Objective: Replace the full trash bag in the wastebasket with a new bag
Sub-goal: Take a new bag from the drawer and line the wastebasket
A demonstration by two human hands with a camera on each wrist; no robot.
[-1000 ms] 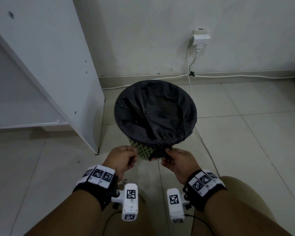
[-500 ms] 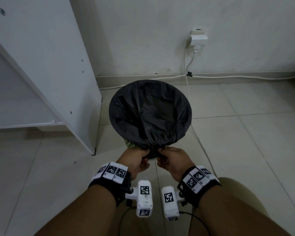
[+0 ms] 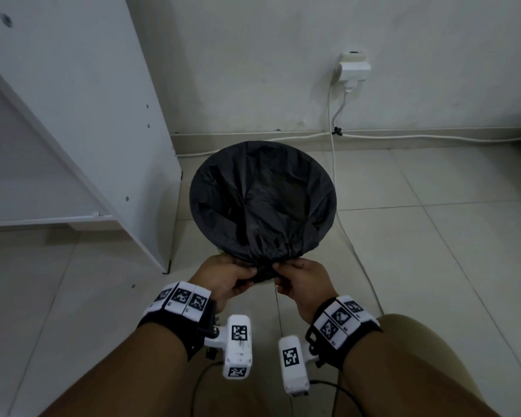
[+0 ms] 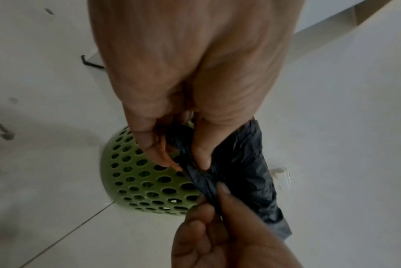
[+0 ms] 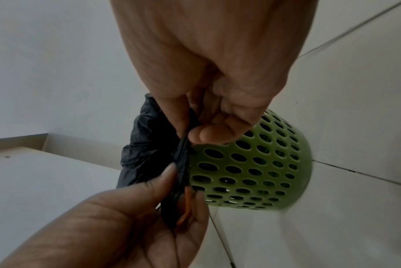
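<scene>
A black trash bag point(image 3: 262, 200) is stretched over the mouth of a green perforated wastebasket point(image 4: 146, 183) point(image 5: 252, 168) on the tiled floor. At the near rim the bag's edge is gathered into a bunch point(image 4: 201, 179) point(image 5: 181, 163). My left hand point(image 3: 226, 276) point(image 4: 183, 156) pinches that bunch together with an orange drawstring point(image 4: 163, 154) point(image 5: 186, 204). My right hand point(image 3: 298, 278) point(image 5: 194, 134) pinches the same bunch from the right, thumb against fingers. The basket's wall is almost wholly hidden under the bag in the head view.
A white cabinet panel point(image 3: 82, 121) stands close on the left of the basket. A wall outlet with a plug point(image 3: 352, 67) is behind, and its white cable point(image 3: 343, 224) runs down past the basket's right side. My knee point(image 3: 433, 350) is at the lower right.
My left hand moved right from the basket's side onto the gathered bag edge, so both hands now pinch it close together. The view has shifted slightly.
</scene>
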